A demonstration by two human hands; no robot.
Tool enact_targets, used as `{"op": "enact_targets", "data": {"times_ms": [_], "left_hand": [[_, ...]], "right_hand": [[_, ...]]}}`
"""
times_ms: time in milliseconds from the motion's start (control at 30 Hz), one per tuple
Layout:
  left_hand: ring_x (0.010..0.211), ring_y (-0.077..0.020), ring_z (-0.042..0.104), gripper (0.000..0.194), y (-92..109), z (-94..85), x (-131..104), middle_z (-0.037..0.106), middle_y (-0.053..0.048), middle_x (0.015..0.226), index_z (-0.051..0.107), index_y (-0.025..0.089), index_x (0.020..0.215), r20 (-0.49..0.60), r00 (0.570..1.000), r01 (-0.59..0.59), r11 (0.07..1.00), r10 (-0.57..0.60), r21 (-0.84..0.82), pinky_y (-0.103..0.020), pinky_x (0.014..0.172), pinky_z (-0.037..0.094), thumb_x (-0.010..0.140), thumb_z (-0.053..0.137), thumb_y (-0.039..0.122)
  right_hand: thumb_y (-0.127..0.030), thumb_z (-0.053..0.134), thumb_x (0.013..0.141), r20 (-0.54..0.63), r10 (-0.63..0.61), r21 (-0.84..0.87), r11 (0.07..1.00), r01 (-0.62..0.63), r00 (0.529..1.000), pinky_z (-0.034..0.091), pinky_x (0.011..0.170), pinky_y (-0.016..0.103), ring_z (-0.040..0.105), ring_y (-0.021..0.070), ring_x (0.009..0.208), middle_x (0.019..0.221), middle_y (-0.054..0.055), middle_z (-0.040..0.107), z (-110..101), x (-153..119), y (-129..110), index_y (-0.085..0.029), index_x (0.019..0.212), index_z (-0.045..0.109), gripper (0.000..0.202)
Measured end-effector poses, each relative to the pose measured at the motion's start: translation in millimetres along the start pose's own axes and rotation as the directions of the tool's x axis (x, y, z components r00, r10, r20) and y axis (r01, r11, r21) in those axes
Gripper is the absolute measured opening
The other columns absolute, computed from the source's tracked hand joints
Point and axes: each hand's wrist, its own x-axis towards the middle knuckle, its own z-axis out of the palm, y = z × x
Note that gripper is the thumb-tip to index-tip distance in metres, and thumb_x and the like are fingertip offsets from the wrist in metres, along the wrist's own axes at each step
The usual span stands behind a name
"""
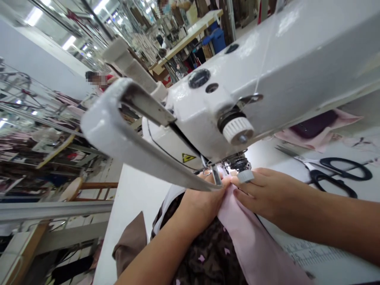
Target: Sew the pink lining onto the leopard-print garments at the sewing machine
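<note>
A pale pink strip of fabric (pixel 237 225) runs up to the needle area of a white sewing machine (pixel 190 122). Close to the presser foot, my right hand (pixel 267 190) pinches the strip's edge; one of its fingers wears a light grey band. My left hand (pixel 198 206) meets it from the other side, thumb and fingers closed on the same fabric. The machine's curved white lever (pixel 133 142) hides some of the left fingers. Under the strip and my left forearm lies dark brown patterned fabric (pixel 208 253) with small pink shapes.
Black-handled scissors (pixel 329 168) lie right of the machine, near pink and dark cloth pieces (pixel 314 126). A brown fabric piece (pixel 132 241) hangs over the table's left side. Ruler markings (pixel 317 253) show at front right. Two people are in the background.
</note>
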Motion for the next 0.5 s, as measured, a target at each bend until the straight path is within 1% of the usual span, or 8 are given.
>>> {"op": "enact_targets", "data": {"times_ms": [100, 200, 333, 500], "left_hand": [[0.087, -0.0196, 0.069, 0.02, -0.6, 1.2, -2.8, 0.071, -0.006, 0.088, 0.068, 0.018, 0.107, -0.001, 0.999, -0.044, 0.999, 0.044, -0.007, -0.035, 0.08, 0.063, 0.102, 0.048, 0.013], [0.09, -0.0202, 0.07, 0.023, -1.4, 3.4, -7.6, 0.072, -0.008, 0.091, 0.066, 0.015, 0.115, 0.008, 0.998, -0.064, 0.998, 0.064, 0.001, -0.036, 0.083, 0.063, 0.104, 0.046, 0.015], [0.094, -0.0202, 0.07, 0.026, -2.7, 6.3, -11.7, 0.073, -0.01, 0.096, 0.063, 0.01, 0.121, 0.011, 0.995, -0.099, 0.995, 0.099, -0.015, -0.036, 0.088, 0.063, 0.105, 0.042, 0.013], [0.092, -0.0201, 0.071, 0.026, -5.8, 3.6, -9.1, 0.073, -0.008, 0.092, 0.064, 0.013, 0.121, 0.026, 0.993, -0.115, 0.993, 0.116, -0.038, -0.035, 0.085, 0.064, 0.104, 0.044, 0.013]], "right_hand": [[-0.017, 0.059, 0.085, -0.035, -0.021, -0.026, 0.999, 0.02, 0.999, 0.047, 0.074, 0.038, 0.057, 0.0253, 0.096, 0.112, 0.015, 0.073, 1.2, -3.0, -1.5, -0.012, 0.106, 0.073, 0.025], [-0.018, 0.06, 0.085, -0.048, -0.023, -0.033, 0.999, 0.021, 0.999, 0.048, 0.074, 0.038, 0.059, 0.0244, 0.096, 0.115, 0.014, 0.074, 2.8, -5.5, -3.2, -0.011, 0.112, 0.072, 0.031], [-0.015, 0.057, 0.086, -0.053, -0.014, -0.042, 0.999, 0.012, 0.998, 0.049, 0.076, 0.037, 0.061, 0.023, 0.097, 0.119, 0.012, 0.075, 0.3, -5.3, -3.6, -0.009, 0.117, 0.071, 0.035], [-0.018, 0.056, 0.089, -0.019, -0.016, -0.071, 0.997, 0.015, 1.0, 0.049, 0.079, 0.037, 0.062, 0.0247, 0.105, 0.121, 0.014, 0.074, -3.8, -2.1, -6.0, -0.007, 0.118, 0.07, 0.034]]}}
